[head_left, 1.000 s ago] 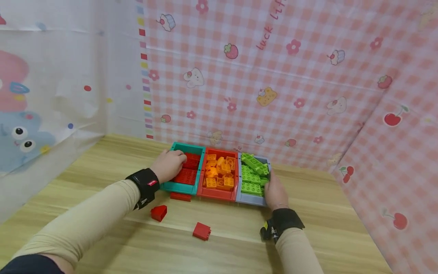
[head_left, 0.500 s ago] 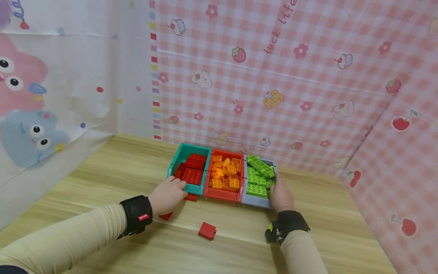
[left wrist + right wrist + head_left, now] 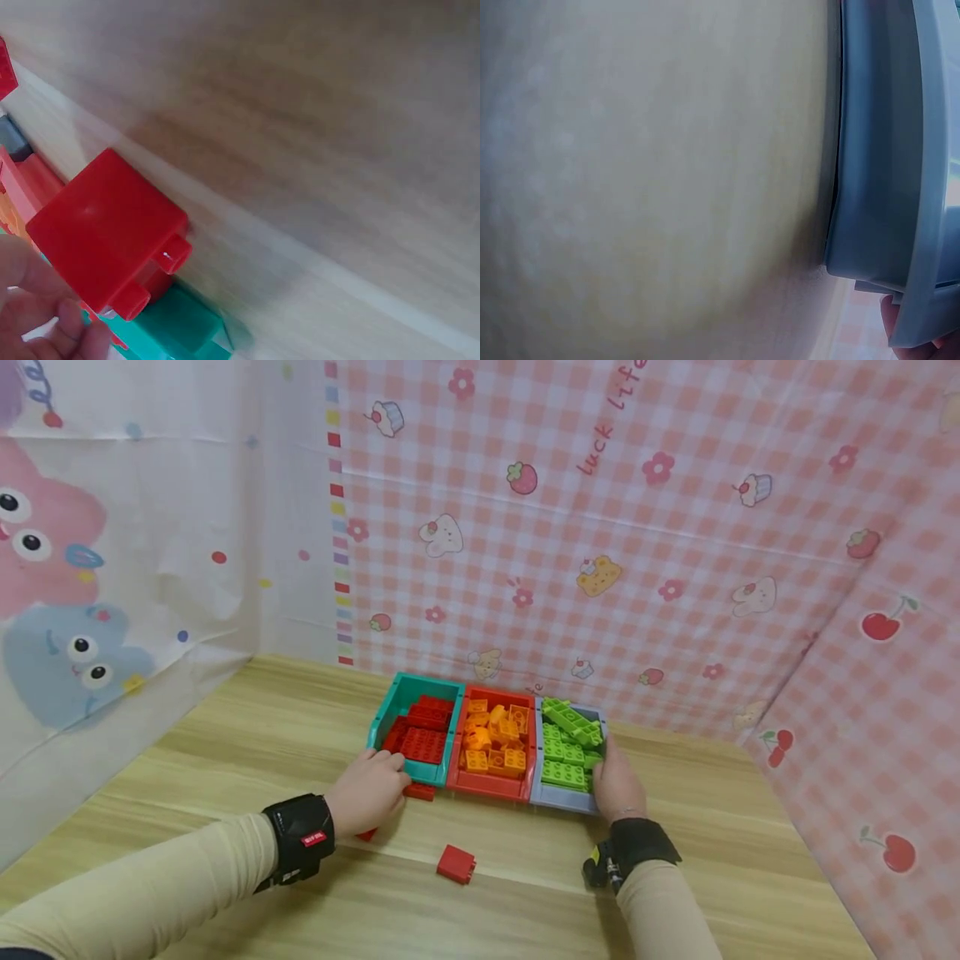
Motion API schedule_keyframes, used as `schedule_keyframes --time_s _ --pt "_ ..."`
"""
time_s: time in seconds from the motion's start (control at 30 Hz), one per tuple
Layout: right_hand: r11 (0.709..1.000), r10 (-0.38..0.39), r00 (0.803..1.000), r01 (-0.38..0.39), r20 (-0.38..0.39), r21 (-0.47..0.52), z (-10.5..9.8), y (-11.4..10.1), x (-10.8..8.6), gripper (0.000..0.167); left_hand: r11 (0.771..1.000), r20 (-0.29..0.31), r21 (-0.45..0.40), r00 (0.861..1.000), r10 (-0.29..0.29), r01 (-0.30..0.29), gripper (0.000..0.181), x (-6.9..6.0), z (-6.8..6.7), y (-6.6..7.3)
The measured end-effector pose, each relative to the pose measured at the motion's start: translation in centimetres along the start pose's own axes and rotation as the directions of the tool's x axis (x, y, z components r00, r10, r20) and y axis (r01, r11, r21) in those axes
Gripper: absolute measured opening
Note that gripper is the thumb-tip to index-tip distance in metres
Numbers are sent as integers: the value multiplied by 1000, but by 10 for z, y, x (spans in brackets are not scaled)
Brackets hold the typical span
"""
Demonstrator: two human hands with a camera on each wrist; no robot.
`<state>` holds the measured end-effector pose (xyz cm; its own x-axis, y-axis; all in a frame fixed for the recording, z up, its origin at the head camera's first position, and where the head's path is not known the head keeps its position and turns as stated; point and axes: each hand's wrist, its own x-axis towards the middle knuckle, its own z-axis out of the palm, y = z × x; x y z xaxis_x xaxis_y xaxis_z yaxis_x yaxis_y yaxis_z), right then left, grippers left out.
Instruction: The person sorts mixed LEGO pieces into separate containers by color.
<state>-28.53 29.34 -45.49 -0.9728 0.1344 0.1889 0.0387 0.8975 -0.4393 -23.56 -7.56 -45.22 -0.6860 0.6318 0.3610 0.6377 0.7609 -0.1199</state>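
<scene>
Three joined bins stand in a row in the head view: teal (image 3: 381, 714) with red bricks, red (image 3: 491, 787) with orange bricks, grey-blue (image 3: 562, 798) with lime-green bricks. At the teal bin's front left corner, my left hand (image 3: 367, 797) holds the rim with bent fingers. Close beneath that hand is a red brick (image 3: 109, 225), large in the left wrist view and mostly covered in the head view. My right hand (image 3: 619, 783) grips the right wall of the grey-blue bin (image 3: 877, 150), with its fingertips partly hidden behind that wall in the right wrist view.
A loose red brick (image 3: 456, 864) lies on the wooden table (image 3: 540, 893) in front of the bins. Another red piece (image 3: 420, 792) lies against the teal bin's front. A pink checked cloth (image 3: 495, 560) hangs close behind the row.
My left hand has come out of the teal bin toward me and down to its front left corner, then stayed there. My right hand keeps its place. The head view has shifted slightly.
</scene>
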Motion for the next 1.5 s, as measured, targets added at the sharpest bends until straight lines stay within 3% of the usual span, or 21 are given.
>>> schedule_keyframes --time_s 0.13,0.3,0.4,0.6,0.77,0.87,0.97,1.03,1.1,1.17,1.27,1.4,1.5 --pt "1000 -3 1000 3 -10 0 0 0 1 52 1000 9 24 1000 -17 17 6 2 -1 0" --pt "1000 -7 1000 7 -5 1 0 -1 2 52 996 42 -75 998 -42 45 2 4 -1 -3" --pt "1000 -3 1000 3 -3 1 -1 -2 3 52 991 52 -128 998 -38 45 9 5 -2 -5" --pt "1000 -2 1000 2 10 5 -3 -3 4 53 980 130 -198 991 -10 36 28 6 -4 -5" --pt "1000 -5 1000 5 9 4 -3 -3 3 53 976 164 -219 985 51 -14 26 8 -2 -2" --pt "1000 -6 1000 6 7 8 -3 -4 3 53 976 103 -201 989 108 -85 19 10 -5 -4" --pt "1000 -6 1000 6 13 8 -2 -5 3 53 980 -30 -150 991 131 -134 22 19 -12 -14" --pt "1000 -3 1000 3 12 11 -2 -5 2 53 985 -110 -120 988 109 -123 24 29 -15 -24" --pt "1000 -2 1000 2 9 13 -1 -4 2 53 992 -140 -107 989 54 -69 23 42 -15 -34" --pt "1000 -2 1000 2 -1 24 0 -4 0 53 995 -115 -101 993 -6 -5 20 53 -12 -41" --pt "1000 -11 1000 11 -6 24 1 -3 -2 53 995 -2 -86 998 -58 57 15 67 -6 -45" --pt "1000 -22 1000 22 3 18 1 -2 -1 53 992 137 -98 989 -60 73 16 78 1 -44" --pt "1000 -13 1000 13 3 22 -1 -1 1 53 989 147 -131 988 -55 74 20 81 3 -43"
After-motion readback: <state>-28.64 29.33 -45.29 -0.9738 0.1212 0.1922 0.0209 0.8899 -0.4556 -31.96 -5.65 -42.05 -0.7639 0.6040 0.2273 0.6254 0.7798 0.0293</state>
